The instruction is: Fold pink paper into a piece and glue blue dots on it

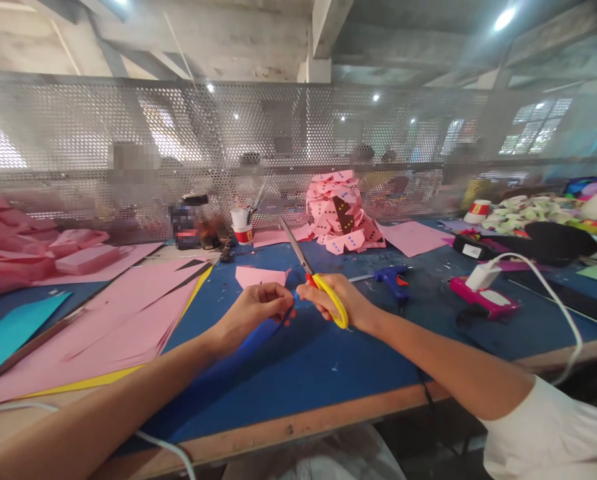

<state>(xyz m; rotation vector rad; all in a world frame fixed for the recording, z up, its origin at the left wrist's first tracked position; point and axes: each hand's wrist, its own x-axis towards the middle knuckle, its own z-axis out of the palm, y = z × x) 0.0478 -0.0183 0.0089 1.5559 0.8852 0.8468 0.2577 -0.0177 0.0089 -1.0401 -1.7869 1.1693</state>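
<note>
My left hand [258,307] is closed, thumb and fingers pinching a blue strip [261,339] that trails down toward the table's front edge. Its material, paper or ribbon, is unclear. In my right hand [343,298] is a pair of scissors [334,300] with yellow handles, its blades pointing up and away from me. The right fingertips come close to the left ones near the strip's end; whether they touch it is hidden. Just beyond my hands lies a folded pink paper piece [261,275]. A blue glue gun [392,283] rests to the right.
Pink paper sheets [103,313] and a heap of folded pink paper [23,243] occupy the left. Pink dotted paper pieces [341,213] are piled at the back, before a perforated metal screen [278,127]. A magenta power strip [485,298] with a white cable is at right.
</note>
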